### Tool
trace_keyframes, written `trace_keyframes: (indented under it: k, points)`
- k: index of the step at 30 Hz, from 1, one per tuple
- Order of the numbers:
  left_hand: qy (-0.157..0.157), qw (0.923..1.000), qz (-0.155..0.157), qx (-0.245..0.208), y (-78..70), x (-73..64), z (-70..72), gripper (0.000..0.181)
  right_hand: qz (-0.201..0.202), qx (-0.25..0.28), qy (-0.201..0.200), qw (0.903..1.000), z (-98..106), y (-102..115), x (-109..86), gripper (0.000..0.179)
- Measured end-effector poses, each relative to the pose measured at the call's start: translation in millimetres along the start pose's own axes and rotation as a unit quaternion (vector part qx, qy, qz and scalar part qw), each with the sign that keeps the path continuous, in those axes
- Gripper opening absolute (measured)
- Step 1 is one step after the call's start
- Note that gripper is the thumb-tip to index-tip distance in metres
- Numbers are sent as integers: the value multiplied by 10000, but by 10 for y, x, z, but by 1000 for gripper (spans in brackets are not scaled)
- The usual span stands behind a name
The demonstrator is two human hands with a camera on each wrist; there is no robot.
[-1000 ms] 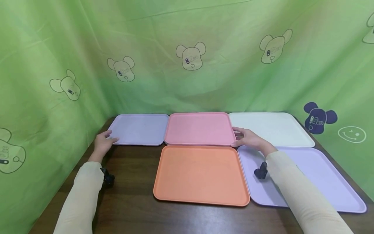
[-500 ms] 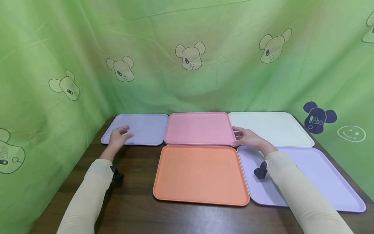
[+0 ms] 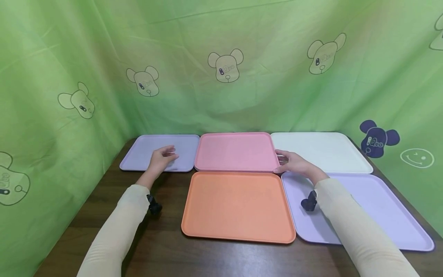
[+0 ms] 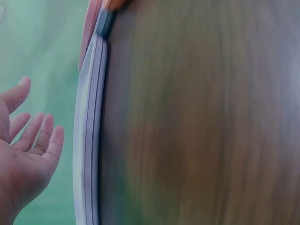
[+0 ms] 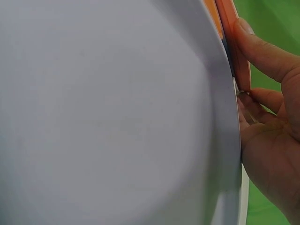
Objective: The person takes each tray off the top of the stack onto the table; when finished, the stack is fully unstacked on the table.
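Note:
My left hand (image 3: 161, 158) hovers over the lavender tray (image 3: 143, 149) at the back left, its fingers loosely extended and nothing in them. In the left wrist view, the lavender tray edge (image 4: 90, 140) looks layered, like stacked trays, and the hand is apart from it. My right hand (image 3: 293, 163) holds the near right corner of the pink tray (image 3: 235, 152), back middle. The right wrist view has the thumb (image 5: 262, 51) on that tray's outer edge, with the other fingers round the corner, partly hidden.
A white tray (image 3: 322, 151) lies at the back right. In front are an orange tray (image 3: 238, 207) and a larger lavender tray (image 3: 373, 207), under my right forearm. Brown wooden table (image 3: 152, 238) shows at the front left. A green curtain (image 3: 228, 104) closes the back and sides.
My left hand has left the lavender tray's left edge and moved right, above that tray. My right hand stays at the pink tray's corner. The trays look unmoved.

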State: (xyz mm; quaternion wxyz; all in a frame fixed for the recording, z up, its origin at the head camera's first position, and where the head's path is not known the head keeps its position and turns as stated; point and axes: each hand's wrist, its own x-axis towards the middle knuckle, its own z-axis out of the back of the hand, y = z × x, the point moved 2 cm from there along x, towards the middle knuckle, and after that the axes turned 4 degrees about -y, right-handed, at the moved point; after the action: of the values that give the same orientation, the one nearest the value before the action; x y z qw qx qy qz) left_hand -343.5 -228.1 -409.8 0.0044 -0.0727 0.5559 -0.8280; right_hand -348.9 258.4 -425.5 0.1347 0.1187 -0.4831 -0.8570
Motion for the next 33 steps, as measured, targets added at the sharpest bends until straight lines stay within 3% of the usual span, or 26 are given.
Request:
trace_keyframes:
  k: [9, 17, 33]
  points:
    - [531, 9986, 28, 24, -107, -32, -365, 54, -36, -8, -21, 10000, -5, 2, -12, 96]
    - [667, 9973, 101, 296, -87, 13, -586, 54, -43, 37, -22, 10000, 8, -3, -18, 96]
    - [596, 9963, 96, 609, -75, 103, -775, 56, -16, -97, -43, 9999, 8, 13, -29, 95]
